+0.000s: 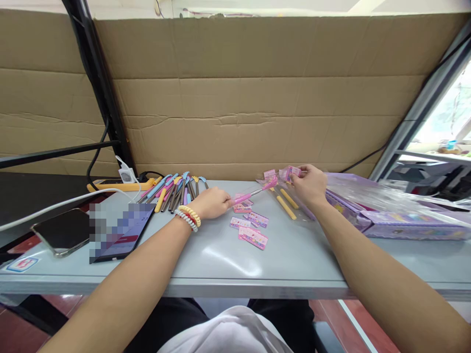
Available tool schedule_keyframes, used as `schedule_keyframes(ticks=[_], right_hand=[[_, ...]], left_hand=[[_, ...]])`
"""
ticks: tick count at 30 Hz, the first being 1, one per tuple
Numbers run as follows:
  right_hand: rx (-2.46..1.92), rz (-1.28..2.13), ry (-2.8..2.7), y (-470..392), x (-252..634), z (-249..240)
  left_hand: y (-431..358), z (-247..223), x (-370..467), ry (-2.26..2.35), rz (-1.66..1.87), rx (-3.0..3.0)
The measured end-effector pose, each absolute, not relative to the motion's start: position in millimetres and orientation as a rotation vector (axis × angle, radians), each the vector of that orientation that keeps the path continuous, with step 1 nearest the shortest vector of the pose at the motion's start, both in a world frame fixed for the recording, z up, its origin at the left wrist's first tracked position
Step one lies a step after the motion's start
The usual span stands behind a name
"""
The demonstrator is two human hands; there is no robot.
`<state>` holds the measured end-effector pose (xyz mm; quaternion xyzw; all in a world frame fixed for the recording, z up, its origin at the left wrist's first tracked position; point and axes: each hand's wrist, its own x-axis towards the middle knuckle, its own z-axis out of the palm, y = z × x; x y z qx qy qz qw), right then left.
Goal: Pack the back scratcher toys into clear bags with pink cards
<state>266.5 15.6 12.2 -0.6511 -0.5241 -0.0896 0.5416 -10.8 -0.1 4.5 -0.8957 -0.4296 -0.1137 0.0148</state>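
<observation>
1. Fingers of our left hand (213, 202) pinch the pink pen (253, 192) low on the grey surface (294, 260).
2. Our right hand (310, 185) grips a pink packet (290, 172) near the pen's top.
3. Sticker cards (253, 238) lie just beside; a pen pile (176, 189) sits left.

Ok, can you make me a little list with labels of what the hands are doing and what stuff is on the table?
left hand: holds the end of a pink pen
right hand: pinches a small pink packet
under right hand: yellow sticks in clear wrap
between the hands: pink sticker cards lying flat
far left: pile of pens, two phones
right: purple boxes
table: grey
</observation>
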Motion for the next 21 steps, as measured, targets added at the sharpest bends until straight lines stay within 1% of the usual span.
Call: schedule_keyframes(ticks=[6,13,21], right_hand=[[-1.582,-0.176,-1.24,12.9,266.6,16.2],[-1.566,-0.055,-1.256,12.2,270.4,17.8],[-1.63,-0.234,-1.334,15.4,271.2,13.3]], left_hand=[[0.7,4.1,-12.3,-1.348,-0.334,-2.782],[0.9,4.6,-13.5,-1.375,-0.346,-2.784],[2.8,3.3,-14.8,-1.37,-0.365,-2.777]])
